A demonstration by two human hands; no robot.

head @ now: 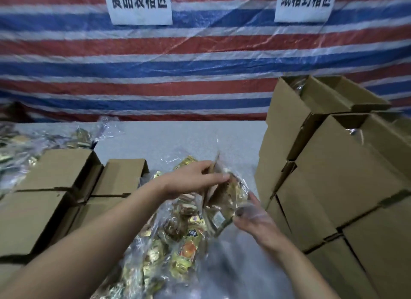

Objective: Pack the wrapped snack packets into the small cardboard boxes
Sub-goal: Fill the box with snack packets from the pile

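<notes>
my forearms lowest; left hand (pixel 195 178) pinches top of snack bundle (pixel 222 200), right hand (pixel 251 218) grips its bottom; bundle upright between them; open boxes (pixel 347 156) right, nearer right hand.

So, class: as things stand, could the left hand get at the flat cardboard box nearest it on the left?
Probably yes. The left hand holds a packet bundle with the right hand, but nothing lies between it and the box; it would need to let go first.

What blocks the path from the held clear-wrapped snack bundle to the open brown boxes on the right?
Nothing visible. Both hands, left hand and right hand, grip the clear-wrapped snack bundle beside the open-topped brown cardboard boxes.
</notes>
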